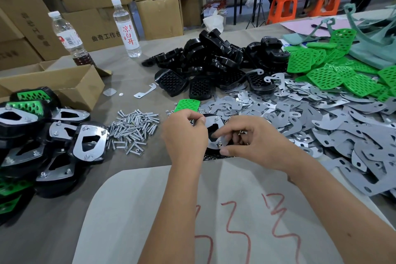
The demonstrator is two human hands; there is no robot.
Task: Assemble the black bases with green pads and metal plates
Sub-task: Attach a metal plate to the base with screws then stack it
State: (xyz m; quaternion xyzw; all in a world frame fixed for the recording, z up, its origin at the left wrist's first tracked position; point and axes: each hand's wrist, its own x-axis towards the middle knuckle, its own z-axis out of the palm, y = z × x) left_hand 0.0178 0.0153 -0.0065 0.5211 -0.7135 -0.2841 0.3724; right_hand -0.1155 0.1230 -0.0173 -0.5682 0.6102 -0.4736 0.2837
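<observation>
My left hand (184,135) grips the left side of a black base with a shiny metal plate (212,126) on top; a green pad (187,105) sticks out behind it. My right hand (246,137) holds the right side, its fingers pinching at a small screw or nut (219,143) on the plate's near edge. Loose black bases (214,64) are heaped at the back, green pads (342,70) at the right, grey metal plates (310,118) across the right. A pile of screws (132,128) lies left of my hands.
Finished assemblies (49,139) are stacked at the left edge, beside an open cardboard box (64,83). Two water bottles (126,28) stand at the back left before stacked cartons. A white cloth with red marks (214,221) covers the near table. People sit on orange stools (282,6) far behind.
</observation>
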